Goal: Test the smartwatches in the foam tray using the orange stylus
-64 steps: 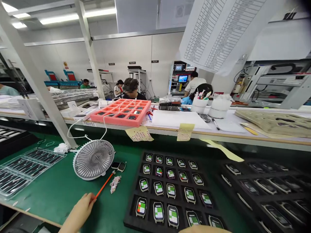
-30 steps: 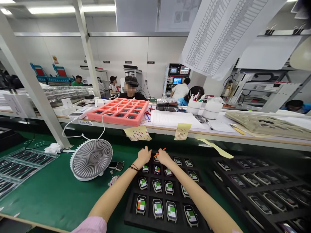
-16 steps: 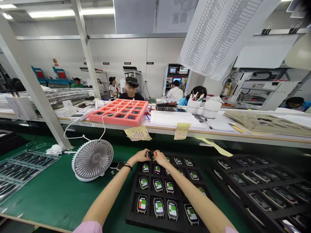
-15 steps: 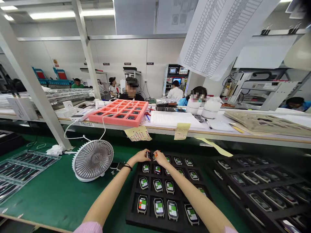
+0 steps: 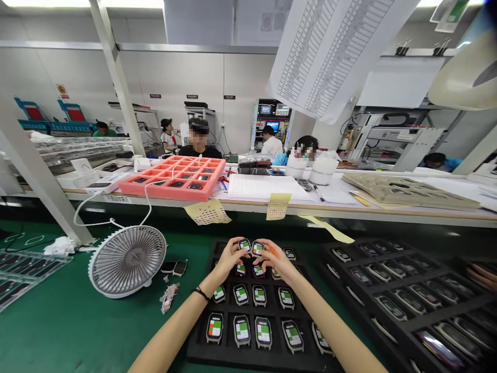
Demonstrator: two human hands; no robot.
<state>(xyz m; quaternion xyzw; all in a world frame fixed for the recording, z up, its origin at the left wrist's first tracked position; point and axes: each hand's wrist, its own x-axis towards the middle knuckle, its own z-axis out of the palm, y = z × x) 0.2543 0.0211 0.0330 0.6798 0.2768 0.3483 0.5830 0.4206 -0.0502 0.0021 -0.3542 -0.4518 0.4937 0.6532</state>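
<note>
Both hands are over the far part of a black foam tray [image 5: 229, 357] with rows of lit watches. My left hand [image 5: 232, 255] grips a watch [image 5: 244, 245] whose screen shows green and white. Beside it, my right hand [image 5: 274, 259] holds a second watch [image 5: 257, 248] by its edge, with an orange item [image 5: 273, 252] among its fingers. The two watches are side by side, screens up. Below them, more watches, such as one [image 5: 260, 296], sit in the tray's slots.
A round fan [image 5: 130, 261] stands on the green mat at left, near two dark watches [image 5: 179, 268]. Another black tray [image 5: 382, 331] lies at right, with a person's hand [image 5: 483, 274] by it. Above, a shelf holds a pink tray [image 5: 166, 191].
The view has shifted slightly to the right. Two watches now show in my hands with their lit screens facing up, and my right hand's fingers are more spread.
</note>
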